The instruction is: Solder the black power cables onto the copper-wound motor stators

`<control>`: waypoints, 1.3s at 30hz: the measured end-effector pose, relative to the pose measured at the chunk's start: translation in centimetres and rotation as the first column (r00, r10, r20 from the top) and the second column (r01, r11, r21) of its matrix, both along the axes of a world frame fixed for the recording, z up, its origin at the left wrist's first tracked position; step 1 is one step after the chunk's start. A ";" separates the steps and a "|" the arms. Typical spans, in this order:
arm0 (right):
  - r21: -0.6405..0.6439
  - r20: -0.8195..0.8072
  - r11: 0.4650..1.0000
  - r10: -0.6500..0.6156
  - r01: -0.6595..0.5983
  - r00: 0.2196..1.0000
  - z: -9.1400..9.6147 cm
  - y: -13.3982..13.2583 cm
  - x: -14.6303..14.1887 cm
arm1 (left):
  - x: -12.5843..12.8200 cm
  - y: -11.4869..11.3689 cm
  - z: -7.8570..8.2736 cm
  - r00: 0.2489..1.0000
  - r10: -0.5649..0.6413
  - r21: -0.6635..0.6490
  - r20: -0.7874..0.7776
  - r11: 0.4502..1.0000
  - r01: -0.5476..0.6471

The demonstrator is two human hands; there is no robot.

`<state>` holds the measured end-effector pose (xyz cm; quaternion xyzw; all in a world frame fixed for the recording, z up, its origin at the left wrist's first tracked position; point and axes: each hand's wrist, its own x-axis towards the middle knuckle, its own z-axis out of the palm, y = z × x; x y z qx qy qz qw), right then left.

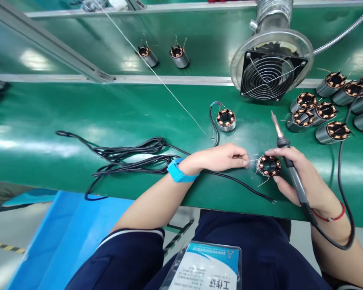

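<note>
My left hand [224, 157], with a blue strap on its wrist, pinches a thin wire lead coming out of a motor stator [269, 173] with copper windings. Thumb and fingers of my right hand [308, 177] hold that stator at its right side, just above the bench. The same hand also carries a soldering iron [295, 181], its tip pointing up and away from the stator. Beyond my left hand stands another stator [226, 125], with a black cable [213, 121] at its leads. Under my left wrist runs a cable [238, 183] with a stripped end.
Coiled black cables [133, 151] lie to the left on the green bench [33, 121]. A fume extractor fan [266, 78] hangs at the back. Several stators [332, 133] stand at the right; two more [180, 60] are behind the rail. A thin solder wire [169, 88] slants down from above.
</note>
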<state>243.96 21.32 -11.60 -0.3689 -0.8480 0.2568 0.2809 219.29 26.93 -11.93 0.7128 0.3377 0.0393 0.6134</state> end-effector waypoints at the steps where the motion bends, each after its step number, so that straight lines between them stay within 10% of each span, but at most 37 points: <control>1: -0.031 0.021 0.999 0.008 -0.007 1.000 0.0 -0.1 0.0 | -0.1 0.0 0.1 1.000 0.020 -0.029 0.020 0.999 -0.019; 7: -0.052 0.138 0.999 0.025 -0.018 0.990 -0.5 0.0 -0.9 | 1.7 -0.8 0.1 0.929 0.294 -0.266 0.224 0.936 -0.232; 11: 0.025 0.160 0.998 -0.053 0.050 0.986 -0.9 0.2 -0.9 | 2.5 -1.5 0.4 0.888 0.405 -0.164 0.217 0.912 -0.376; 17: 0.086 0.165 0.988 -0.141 0.128 0.976 -0.9 0.5 -0.5 | 1.4 -1.7 0.8 0.972 0.227 -0.114 0.069 0.969 -0.218; 24: 0.093 0.204 0.990 -0.121 0.103 0.972 -1.1 0.3 -1.1 | 2.5 -1.8 0.4 0.896 0.396 -0.328 0.200 0.889 -0.320; 33: 0.136 0.181 0.967 -0.237 0.215 0.954 -1.5 0.8 -0.4 | 1.7 -1.8 0.5 0.993 0.115 -0.055 0.033 0.992 -0.113; 39: 0.139 0.188 0.976 -0.191 0.166 0.963 -1.6 0.7 -1.4 | 2.4 -1.6 0.2 0.945 0.242 -0.302 0.220 0.938 -0.170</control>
